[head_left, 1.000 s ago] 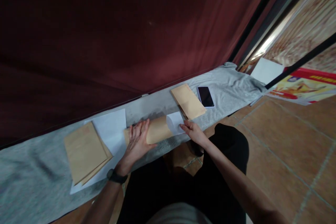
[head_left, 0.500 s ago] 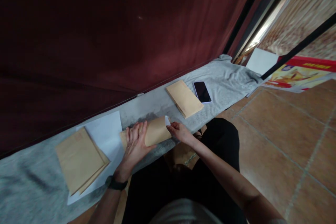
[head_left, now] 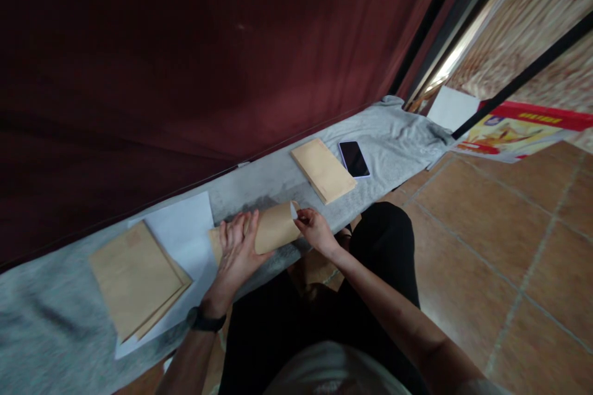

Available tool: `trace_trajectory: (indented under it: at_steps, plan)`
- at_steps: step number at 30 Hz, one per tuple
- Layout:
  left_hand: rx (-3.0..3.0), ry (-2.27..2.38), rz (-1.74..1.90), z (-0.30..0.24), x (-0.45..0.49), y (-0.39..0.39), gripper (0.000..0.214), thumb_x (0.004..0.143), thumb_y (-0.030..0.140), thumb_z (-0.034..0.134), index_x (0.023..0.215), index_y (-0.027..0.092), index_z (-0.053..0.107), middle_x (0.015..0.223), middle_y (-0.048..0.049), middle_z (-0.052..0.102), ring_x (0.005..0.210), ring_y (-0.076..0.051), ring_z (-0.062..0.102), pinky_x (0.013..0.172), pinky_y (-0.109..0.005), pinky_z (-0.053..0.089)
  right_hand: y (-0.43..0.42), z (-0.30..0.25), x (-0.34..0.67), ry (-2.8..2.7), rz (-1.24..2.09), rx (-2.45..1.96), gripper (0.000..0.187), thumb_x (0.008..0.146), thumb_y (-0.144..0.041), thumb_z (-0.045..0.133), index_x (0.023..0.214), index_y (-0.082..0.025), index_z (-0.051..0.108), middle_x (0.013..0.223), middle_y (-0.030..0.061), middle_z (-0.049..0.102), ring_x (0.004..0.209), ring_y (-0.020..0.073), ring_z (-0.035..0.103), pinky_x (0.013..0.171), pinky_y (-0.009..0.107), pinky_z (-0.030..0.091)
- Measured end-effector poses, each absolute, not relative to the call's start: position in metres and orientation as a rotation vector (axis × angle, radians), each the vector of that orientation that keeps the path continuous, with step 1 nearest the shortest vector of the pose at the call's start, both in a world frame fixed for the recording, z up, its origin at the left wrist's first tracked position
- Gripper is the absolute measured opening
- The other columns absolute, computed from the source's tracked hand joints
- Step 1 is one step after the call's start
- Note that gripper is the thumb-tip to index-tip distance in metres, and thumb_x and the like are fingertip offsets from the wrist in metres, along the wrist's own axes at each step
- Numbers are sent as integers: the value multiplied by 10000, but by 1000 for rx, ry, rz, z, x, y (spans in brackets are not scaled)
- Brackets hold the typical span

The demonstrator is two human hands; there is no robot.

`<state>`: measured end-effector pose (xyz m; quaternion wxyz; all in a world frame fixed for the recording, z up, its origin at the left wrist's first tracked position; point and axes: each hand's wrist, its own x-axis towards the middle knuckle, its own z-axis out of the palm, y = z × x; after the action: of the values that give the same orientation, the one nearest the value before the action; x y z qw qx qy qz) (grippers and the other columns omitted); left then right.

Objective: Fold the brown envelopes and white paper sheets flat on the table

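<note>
One brown paper envelope (head_left: pixel 273 228), bowed into a curve, lies at lower centre of the frame on soft grey cloth (head_left: pixel 393 139). Left hand (head_left: pixel 238 253) presses down on it, fingers spread. Right hand (head_left: pixel 315 231) sits at its open mouth, fingers bunched beside smooth white paper (head_left: pixel 293 211); whether they pinch it cannot be told. Flat rectangular envelopes (head_left: pixel 134 274) rest on a white sheet (head_left: pixel 189 219) at lower left.
</note>
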<state>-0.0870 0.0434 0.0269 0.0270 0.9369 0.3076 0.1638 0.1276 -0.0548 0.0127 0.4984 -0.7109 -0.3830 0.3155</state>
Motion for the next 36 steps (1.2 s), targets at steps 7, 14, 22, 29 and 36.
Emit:
trace_trajectory:
  at_steps: [7, 14, 22, 29, 36]
  plan:
    - [2889, 916, 491, 31, -89, 42, 1035, 818, 613, 675, 1610, 169, 178, 1525, -231, 410, 1467, -409, 331, 1226, -623, 117, -61, 15, 118, -577, 812, -1472, 416, 756, -366, 714, 1107, -232, 536, 866, -34, 605, 663, 129, 579, 585, 248, 461]
    - [2839, 858, 505, 39, -93, 39, 1026, 809, 604, 699, 1609, 196, 204, 1539, -208, 408, 1478, -410, 320, 1233, -629, 98, -57, 12, 121, -585, 1028, -1441, 238, 718, -392, 713, 789, -191, 607, 643, -40, 579, 578, 113, 505, 550, 240, 382]
    - [2873, 815, 511, 44, -96, 41, 981, 804, 491, 751, 1598, 198, 255, 1548, -222, 399, 1502, -416, 281, 1227, -649, 75, -62, 18, 120, -651, 986, -1525, 218, 728, -378, 668, 650, -200, 568, 566, -73, 485, 549, 95, 420, 530, 232, 312]
    - [2862, 846, 437, 48, -98, 44, 969, 812, 482, 752, 1597, 205, 257, 1611, -213, 325, 1529, -420, 218, 1220, -659, 90, -57, 19, 115, -590, 1006, -1478, 204, 703, -362, 687, 635, -207, 574, 567, -58, 532, 548, 108, 463, 544, 237, 364]
    - [2282, 1180, 860, 43, -101, 31, 956, 836, 589, 699, 1593, 212, 254, 1671, -197, 198, 1543, -384, 197, 1226, -597, 232, -47, 31, 106, -282, 948, -1282, 229, 722, -411, 718, 797, -213, 630, 720, 0, 701, 644, 165, 632, 599, 262, 499]
